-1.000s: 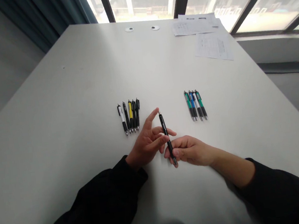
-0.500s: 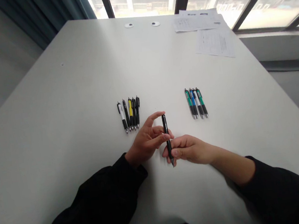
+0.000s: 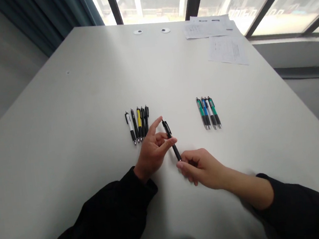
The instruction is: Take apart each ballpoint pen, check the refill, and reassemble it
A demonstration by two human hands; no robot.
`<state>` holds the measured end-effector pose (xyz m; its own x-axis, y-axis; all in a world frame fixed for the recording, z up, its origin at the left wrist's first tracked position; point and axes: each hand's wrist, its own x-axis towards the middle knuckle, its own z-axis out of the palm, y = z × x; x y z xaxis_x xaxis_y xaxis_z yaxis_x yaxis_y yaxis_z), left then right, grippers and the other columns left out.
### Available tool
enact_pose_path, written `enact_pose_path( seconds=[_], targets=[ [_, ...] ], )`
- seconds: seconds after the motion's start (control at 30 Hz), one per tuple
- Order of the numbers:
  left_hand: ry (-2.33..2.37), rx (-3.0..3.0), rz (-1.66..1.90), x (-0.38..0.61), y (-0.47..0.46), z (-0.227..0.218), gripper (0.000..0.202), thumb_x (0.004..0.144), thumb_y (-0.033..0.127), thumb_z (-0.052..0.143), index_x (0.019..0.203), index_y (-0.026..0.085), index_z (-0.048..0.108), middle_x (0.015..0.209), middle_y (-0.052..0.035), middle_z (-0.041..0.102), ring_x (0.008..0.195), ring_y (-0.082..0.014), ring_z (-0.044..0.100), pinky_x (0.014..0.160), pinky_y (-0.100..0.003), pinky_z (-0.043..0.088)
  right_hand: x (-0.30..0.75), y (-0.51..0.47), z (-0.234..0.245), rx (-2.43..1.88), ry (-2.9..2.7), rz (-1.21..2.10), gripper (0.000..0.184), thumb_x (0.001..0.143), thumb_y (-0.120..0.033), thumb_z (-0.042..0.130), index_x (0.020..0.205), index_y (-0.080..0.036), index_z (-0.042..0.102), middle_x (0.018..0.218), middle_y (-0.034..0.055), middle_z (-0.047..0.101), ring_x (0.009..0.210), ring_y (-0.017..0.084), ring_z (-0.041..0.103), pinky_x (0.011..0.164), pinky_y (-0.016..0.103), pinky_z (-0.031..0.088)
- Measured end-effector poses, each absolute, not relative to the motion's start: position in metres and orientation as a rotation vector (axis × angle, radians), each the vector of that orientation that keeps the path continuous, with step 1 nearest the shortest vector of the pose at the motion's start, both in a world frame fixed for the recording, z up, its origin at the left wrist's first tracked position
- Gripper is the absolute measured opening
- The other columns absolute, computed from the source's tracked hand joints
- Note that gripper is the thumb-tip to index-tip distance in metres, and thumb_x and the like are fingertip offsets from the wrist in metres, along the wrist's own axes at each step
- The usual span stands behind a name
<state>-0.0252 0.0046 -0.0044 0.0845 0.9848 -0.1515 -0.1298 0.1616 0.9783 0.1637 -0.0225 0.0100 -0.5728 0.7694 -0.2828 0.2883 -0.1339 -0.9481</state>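
Note:
A black pen (image 3: 171, 140) is pinched in the fingers of my left hand (image 3: 152, 151), tilted with its clip end toward the far left. My right hand (image 3: 202, 167) lies just right of the pen's near tip with its fingers curled in, and nothing shows in them. A row of several black, white and yellow pens (image 3: 138, 124) lies on the white table (image 3: 75, 118) just beyond my left hand. A second row of green, blue and white pens (image 3: 208, 112) lies to the right.
Printed sheets of paper (image 3: 223, 38) lie at the table's far right corner. Two small white round caps (image 3: 151, 31) sit near the far edge. Windows run behind the table, and a dark curtain hangs at the far left.
My right hand has let go of the black pen and drawn back toward me. My left hand now holds the pen alone and has swung it left, toward the left row.

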Motion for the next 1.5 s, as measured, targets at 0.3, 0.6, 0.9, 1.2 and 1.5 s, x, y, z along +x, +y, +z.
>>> enact_pose_path(
  seconds=[0.3,0.6,0.9,1.2,1.5],
  targets=[
    [1.185,1.031,1.076,-0.025,0.006,-0.003,0.099,0.081,0.037,0.080,0.159,0.024,0.021,0.095,-0.0052,0.073,0.050,-0.0042,0.048,0.044,-0.017,0.040,0.169,-0.020,0.010,-1.284,-2.437,0.782,0.031,0.100,-0.027,0.043,0.072,-0.019,0.052,0.064,0.0010,0.057,0.057,0.013,0.048,0.060,0.028,0.031],
    [1.261,1.155,1.024,-0.024,0.005,-0.004,0.077,0.088,0.046,0.070,0.149,0.016,0.034,0.112,-0.0107,0.067,0.055,-0.0057,0.058,0.047,-0.020,0.047,0.195,0.014,0.001,-1.844,-2.386,0.176,0.034,0.101,-0.030,0.045,0.074,-0.016,0.059,0.068,0.0062,0.067,0.056,0.015,0.056,0.057,0.029,0.024],
    [1.256,1.228,0.991,-0.026,0.004,-0.010,0.050,0.091,0.045,0.066,0.131,0.019,0.049,0.095,-0.0020,0.063,0.058,-0.0072,0.059,0.050,-0.020,0.047,0.203,0.025,0.004,-2.062,-2.321,0.077,0.035,0.100,-0.035,0.045,0.076,-0.017,0.064,0.070,0.0092,0.071,0.057,0.019,0.060,0.056,0.030,0.024],
    [1.250,1.266,0.968,-0.026,0.004,-0.009,0.044,0.093,0.046,0.063,0.124,0.018,0.050,0.088,-0.0001,0.063,0.060,-0.0084,0.058,0.052,-0.020,0.047,0.201,0.025,0.006,-2.141,-2.296,0.098,0.038,0.099,-0.036,0.044,0.077,-0.016,0.067,0.071,0.0106,0.072,0.058,0.020,0.061,0.056,0.030,0.026],
    [1.241,1.256,0.963,-0.026,0.004,-0.007,0.041,0.092,0.046,0.064,0.119,0.018,0.051,0.083,0.0011,0.063,0.058,-0.0085,0.057,0.052,-0.020,0.045,0.201,0.024,0.007,-2.123,-2.315,0.072,0.039,0.098,-0.036,0.045,0.073,-0.017,0.068,0.070,0.0108,0.072,0.058,0.021,0.062,0.055,0.031,0.025]
  ],
)
